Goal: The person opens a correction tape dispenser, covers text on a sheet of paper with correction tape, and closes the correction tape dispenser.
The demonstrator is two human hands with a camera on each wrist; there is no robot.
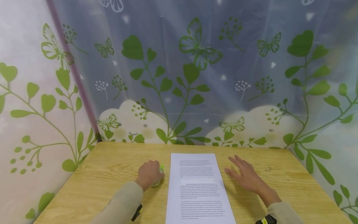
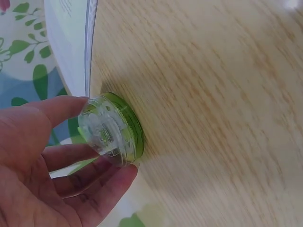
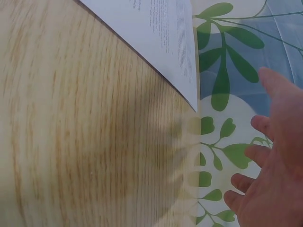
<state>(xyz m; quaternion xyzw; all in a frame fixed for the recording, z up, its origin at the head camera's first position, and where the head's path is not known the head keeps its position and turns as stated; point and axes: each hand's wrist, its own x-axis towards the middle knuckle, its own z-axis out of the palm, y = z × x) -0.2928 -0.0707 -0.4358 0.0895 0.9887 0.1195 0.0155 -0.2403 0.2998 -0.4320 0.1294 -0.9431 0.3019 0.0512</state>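
My left hand (image 1: 150,175) pinches a small round case of clear and green plastic (image 2: 111,130) between thumb and fingers. In the left wrist view its green side faces the table and a whitish mechanism shows through the clear shell; its exact kind I cannot tell. Just to its right in the head view lies a stack of printed sheets (image 1: 195,189). Beyond the stack's right edge is my right hand (image 1: 244,175), fingers spread and holding nothing. The right wrist view shows that hand (image 3: 272,165) apart from the paper's corner.
Several tiny shiny pieces (image 1: 268,168), too small to identify, lie right of my right hand. The wooden table (image 1: 112,165) meets a patterned curtain (image 1: 173,77) at its back edge. More of that fabric hangs along both sides.
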